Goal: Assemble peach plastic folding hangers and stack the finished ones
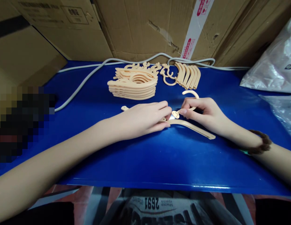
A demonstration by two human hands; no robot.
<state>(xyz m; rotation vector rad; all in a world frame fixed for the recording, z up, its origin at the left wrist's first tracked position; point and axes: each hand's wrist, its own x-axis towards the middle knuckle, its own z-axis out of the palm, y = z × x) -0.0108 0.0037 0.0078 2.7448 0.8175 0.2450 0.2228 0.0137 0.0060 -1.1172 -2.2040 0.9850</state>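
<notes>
My left hand [147, 120] is closed on cream plastic hanger arms near the middle of the blue table. One curved hanger arm [194, 128] sticks out to the right from under its fingertips, and the end of another [124, 108] shows at the left, beyond the hand. My right hand [201, 112] pinches a cream hook [191, 93], whose curved end rises above the fingers. The hook's round base [175, 115] sits between both hands, close to my left fingertips. Whether the base touches the arms is hard to tell.
Behind my hands, stacked cream hanger pieces [133, 86], loose hooks [169, 79] and a row of hanger arms [188, 75] lie on the blue table [140, 162]. A grey cable [84, 82] runs behind them, before cardboard boxes [140, 31]. Plastic bags [274, 62] lie at right.
</notes>
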